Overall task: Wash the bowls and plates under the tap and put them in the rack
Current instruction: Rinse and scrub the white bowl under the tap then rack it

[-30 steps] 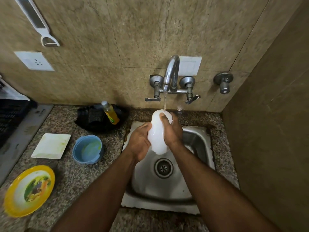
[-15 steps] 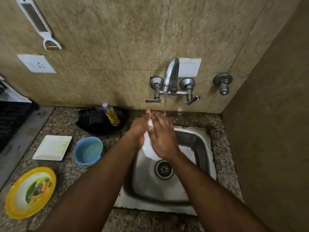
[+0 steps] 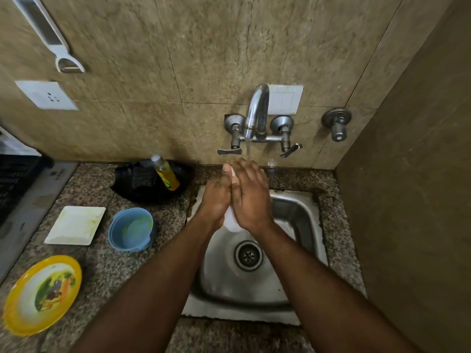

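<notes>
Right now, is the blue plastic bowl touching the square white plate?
Apart. The head view shows speckled counter between the blue plastic bowl and the square white plate.

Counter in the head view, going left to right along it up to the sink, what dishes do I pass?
Yellow plate → white square plate → blue bowl → sink, where both hands hold a white dish.

Speckled granite counter (image 3: pixel 107 266), white square plate (image 3: pixel 75 224), blue bowl (image 3: pixel 131 229), yellow plate (image 3: pixel 42 294), black tray (image 3: pixel 150 183)
</notes>
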